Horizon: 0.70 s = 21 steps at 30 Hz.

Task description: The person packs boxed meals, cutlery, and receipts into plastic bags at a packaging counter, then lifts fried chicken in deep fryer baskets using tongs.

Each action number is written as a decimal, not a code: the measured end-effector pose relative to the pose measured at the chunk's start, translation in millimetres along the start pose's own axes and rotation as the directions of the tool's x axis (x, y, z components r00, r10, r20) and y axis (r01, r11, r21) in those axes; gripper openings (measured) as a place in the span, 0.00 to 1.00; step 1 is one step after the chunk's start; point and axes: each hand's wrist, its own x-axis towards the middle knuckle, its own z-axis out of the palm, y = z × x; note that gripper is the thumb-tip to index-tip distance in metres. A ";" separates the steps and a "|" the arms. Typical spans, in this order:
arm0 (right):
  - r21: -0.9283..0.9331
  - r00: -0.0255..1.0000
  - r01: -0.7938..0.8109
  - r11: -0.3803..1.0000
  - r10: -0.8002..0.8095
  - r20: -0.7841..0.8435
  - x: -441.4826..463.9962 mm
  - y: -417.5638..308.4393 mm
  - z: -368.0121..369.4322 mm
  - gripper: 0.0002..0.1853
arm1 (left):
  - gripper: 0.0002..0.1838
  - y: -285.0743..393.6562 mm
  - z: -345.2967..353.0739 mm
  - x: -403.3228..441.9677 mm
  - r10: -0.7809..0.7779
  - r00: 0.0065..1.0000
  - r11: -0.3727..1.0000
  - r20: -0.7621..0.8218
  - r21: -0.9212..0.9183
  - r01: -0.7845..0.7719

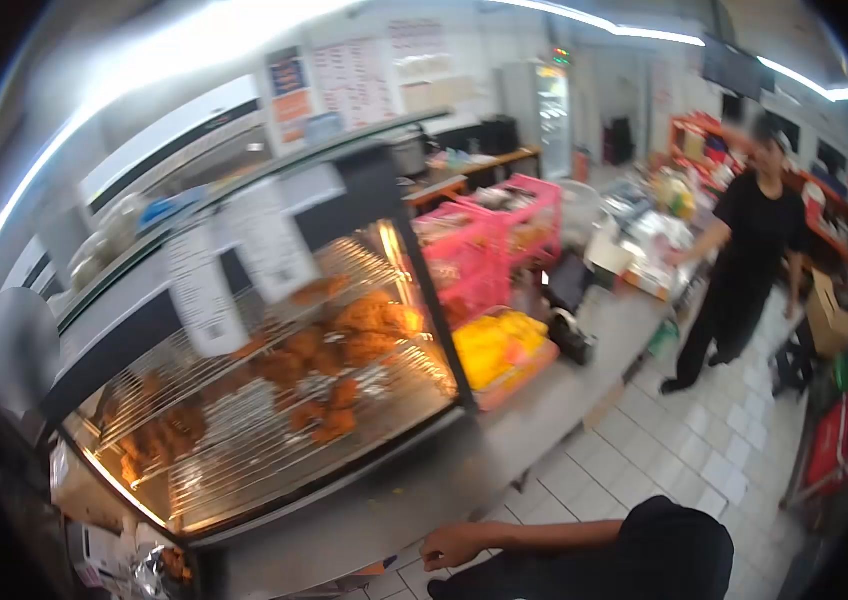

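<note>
My right hand [452, 546] is low in the view, with the forearm coming in from a black sleeve on the right. Its fingers are curled in, and nothing shows in them. It is nearest the front edge of the metal counter [409, 505]; whether it touches the edge I cannot tell. Beyond it a lit glass warming cabinet [374, 170] stands on the counter, with fried chicken pieces [376, 318] on wire racks [244, 480]. Two paper slips [206, 290] hang on the cabinet's front. My left hand is out of view.
Pink crates [529, 205] and a tray of yellow packets [499, 345] stand right of the cabinet. A person in black [759, 230] is by the counter's far end. Boxes [829, 310] line the right side of the tiled floor [634, 440].
</note>
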 end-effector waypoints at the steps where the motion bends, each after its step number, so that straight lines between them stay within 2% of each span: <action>1: 0.033 0.999 -0.016 0.999 0.017 -0.030 -24.8 11.9 -2.5 0.17 | 0.19 14.7 18.6 0.5 0.021 1.000 1.000 -0.003 0.019 -0.021; 4: 0.052 0.992 -0.030 0.998 0.036 -0.117 -95.5 51.9 -11.1 0.17 | 0.19 53.4 90.6 -0.4 0.084 0.996 0.992 0.035 0.096 -0.087; 6: 0.056 0.949 -0.246 0.968 0.252 -0.191 -156.0 69.3 -21.8 0.18 | 0.19 66.1 150.6 -5.2 0.089 0.991 0.983 0.099 0.154 -0.103; 11: 0.211 0.839 -0.419 0.883 0.465 -0.283 -285.0 107.9 -32.1 0.20 | 0.18 93.1 307.3 -24.8 0.025 0.973 0.913 0.229 0.391 -0.116; 13: 0.254 0.785 -0.455 0.853 0.520 -0.338 -326.0 120.8 -28.9 0.21 | 0.19 103.7 354.8 -27.2 0.051 0.978 0.790 0.203 0.590 -0.164; 19: 0.413 0.565 -0.528 0.742 0.670 -0.481 -395.4 131.4 -26.8 0.21 | 0.18 120.0 413.3 -32.1 0.000 0.971 0.717 0.241 0.677 -0.168; 21: 0.437 0.549 -0.514 0.738 0.674 -0.493 -402.6 138.4 -21.4 0.22 | 0.18 119.6 425.1 -33.6 -0.042 0.968 0.718 0.248 0.681 -0.144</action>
